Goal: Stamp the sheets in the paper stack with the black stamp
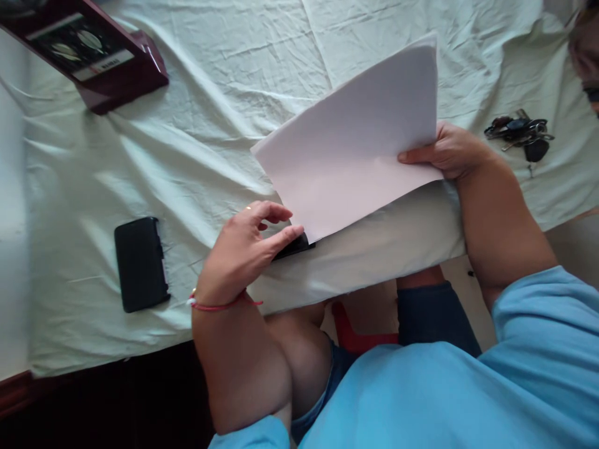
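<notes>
A few white paper sheets (360,143), stacked with their edges slightly fanned at the top, slant above the cloth. My right hand (452,149) grips them at the right edge, thumb on top and the other fingers underneath. Beside the sheets' lower left edge is my left hand (255,240), thumb and fingers apart with a gap between them, and it wears a ring and a red wrist string. A flat black object (294,247) lies by my left thumb, partly hidden beneath the paper corner, so its kind is unclear.
A pale green cloth (224,75) with wrinkles covers the surface. A black phone-shaped case (141,264) lies at left. At upper left stands a dark maroon object (116,75) with a picture panel. A bunch of keys (521,132) rests at right. The cloth's front edge is close to my lap.
</notes>
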`<state>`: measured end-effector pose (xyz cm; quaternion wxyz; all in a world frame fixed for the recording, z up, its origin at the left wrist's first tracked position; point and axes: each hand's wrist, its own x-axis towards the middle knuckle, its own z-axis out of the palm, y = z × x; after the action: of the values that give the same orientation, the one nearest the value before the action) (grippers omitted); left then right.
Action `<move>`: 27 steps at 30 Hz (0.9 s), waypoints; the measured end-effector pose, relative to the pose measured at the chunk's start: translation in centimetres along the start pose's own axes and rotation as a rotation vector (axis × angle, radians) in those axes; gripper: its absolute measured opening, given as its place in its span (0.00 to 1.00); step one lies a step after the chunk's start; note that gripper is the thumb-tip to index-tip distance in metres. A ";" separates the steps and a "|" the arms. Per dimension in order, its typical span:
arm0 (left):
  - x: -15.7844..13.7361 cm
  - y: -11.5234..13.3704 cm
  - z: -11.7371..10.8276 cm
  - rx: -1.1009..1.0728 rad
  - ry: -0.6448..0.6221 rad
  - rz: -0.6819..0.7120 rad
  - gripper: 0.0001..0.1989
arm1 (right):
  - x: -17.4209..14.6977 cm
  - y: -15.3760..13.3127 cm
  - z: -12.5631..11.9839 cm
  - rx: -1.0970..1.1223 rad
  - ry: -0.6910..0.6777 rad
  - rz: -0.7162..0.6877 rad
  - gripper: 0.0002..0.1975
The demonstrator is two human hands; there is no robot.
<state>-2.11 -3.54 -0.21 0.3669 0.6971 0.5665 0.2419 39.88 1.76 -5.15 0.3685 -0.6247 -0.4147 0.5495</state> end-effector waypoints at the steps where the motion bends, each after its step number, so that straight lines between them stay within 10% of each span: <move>1: -0.2 0.1 -0.5 -0.020 -0.050 0.011 0.18 | 0.0 0.0 0.1 0.004 0.005 0.003 0.27; 18: -0.5 1.7 -2.0 0.058 -0.392 -0.193 0.20 | -0.4 -0.5 -0.2 -0.091 0.000 0.036 0.24; 27: -0.4 1.1 -1.3 0.059 -0.343 -0.230 0.19 | -0.5 -0.7 0.0 -0.105 0.006 0.032 0.22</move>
<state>-2.52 -3.68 1.45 0.4628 0.6693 0.5782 0.0596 39.77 1.57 -4.30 0.3278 -0.6513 -0.4317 0.5310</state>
